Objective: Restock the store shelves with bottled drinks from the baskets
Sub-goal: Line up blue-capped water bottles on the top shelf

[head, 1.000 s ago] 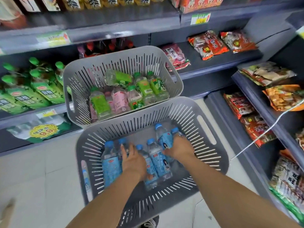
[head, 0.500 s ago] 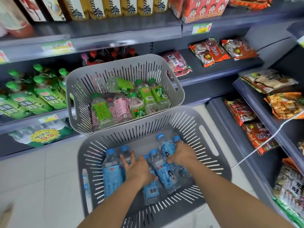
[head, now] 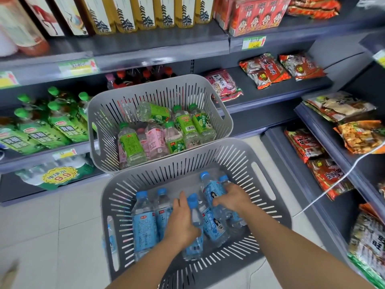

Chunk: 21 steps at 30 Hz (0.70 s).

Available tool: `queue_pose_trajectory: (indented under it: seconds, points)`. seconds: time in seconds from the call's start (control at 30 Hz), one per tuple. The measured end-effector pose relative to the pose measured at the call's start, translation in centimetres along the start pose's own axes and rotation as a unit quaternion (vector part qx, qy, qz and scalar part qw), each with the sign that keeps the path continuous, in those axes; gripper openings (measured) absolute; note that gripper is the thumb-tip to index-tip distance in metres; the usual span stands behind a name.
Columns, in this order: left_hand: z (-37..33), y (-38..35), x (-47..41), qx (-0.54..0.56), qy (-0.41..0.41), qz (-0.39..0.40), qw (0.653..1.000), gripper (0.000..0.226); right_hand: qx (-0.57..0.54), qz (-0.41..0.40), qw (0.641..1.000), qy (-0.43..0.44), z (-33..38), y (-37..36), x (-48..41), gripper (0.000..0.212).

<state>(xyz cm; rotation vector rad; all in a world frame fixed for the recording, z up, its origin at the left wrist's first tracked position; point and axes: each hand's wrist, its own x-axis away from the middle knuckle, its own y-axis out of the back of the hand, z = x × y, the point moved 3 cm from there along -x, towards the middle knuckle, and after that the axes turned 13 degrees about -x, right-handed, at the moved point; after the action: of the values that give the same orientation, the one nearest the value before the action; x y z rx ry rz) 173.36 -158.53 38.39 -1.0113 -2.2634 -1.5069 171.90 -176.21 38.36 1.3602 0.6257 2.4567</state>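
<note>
Floor (head: 52, 226): pale tiles; near grey basket (head: 229, 161) and far grey basket (head: 116, 109) sit low over it.
Lower left shelf (head: 31, 158): rows of green-capped tea bottles (head: 64, 130).
Middle shelf (head: 291, 91): red snack packets (head: 264, 69) lying flat.
Top shelf (head: 145, 43): yellow cartons (head: 143, 13), red boxes (head: 256, 15).

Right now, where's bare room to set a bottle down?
Bare: tiled floor left of the near basket; that basket's floor strip between the blue bottles and its far wall. Crowded: its middle, where the left hand and right hand grip bottles, and the far basket.
</note>
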Motion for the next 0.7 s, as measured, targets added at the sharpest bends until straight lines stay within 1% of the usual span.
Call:
queue_pose_trajectory:
  seconds: [0.03,0.13,0.17,0.2,0.27,0.37,0.43,0.53,0.6,0.63,0.7]
  points:
    - [-0.1,0.3,-0.3,0.024,0.011,0.012,1.000,0.104,-0.038,0.006,0.999,-0.002,0.0,-0.1,0.2,0.065]
    - [0.2,1.7,-1.7,0.124,0.042,0.054,0.990,0.055,-0.117,0.028,0.993,-0.006,0.2,-0.3,0.8,0.065]
    - [0.4,2.3,-1.8,0.158,0.050,0.071,0.984,0.044,-0.137,0.046,0.989,-0.012,0.5,-0.4,1.2,0.062]
    - [0.5,3.2,-1.7,0.187,0.058,0.078,0.978,0.040,-0.154,0.070,0.985,-0.019,0.7,-0.3,1.6,0.060]
    - [0.8,4.9,-1.5,0.236,0.074,0.070,0.966,0.041,-0.179,0.108,0.978,-0.023,1.2,-0.1,2.2,0.059]
    - [0.9,7.0,-0.9,0.318,0.109,0.048,0.940,0.031,-0.197,0.143,0.970,-0.019,1.8,0.3,3.1,0.052]
    - [1.0,8.0,-0.4,0.347,0.128,0.048,0.928,0.035,-0.207,0.173,0.963,-0.021,2.1,0.6,3.6,0.047]
    - [0.7,9.8,0.8,0.379,0.135,0.041,0.914,0.040,-0.223,0.217,0.950,-0.018,3.1,1.4,4.9,0.039]
    - [0.3,10.9,1.8,0.408,0.147,0.083,0.897,0.049,-0.225,0.242,0.944,-0.010,3.9,1.8,5.8,0.038]
    - [0.1,11.4,2.2,0.427,0.150,0.116,0.884,0.055,-0.227,0.254,0.940,-0.003,4.4,1.9,6.2,0.042]
    - [0.1,12.3,2.9,0.466,0.143,0.165,0.858,0.063,-0.229,0.277,0.933,0.003,5.3,2.1,7.0,0.058]
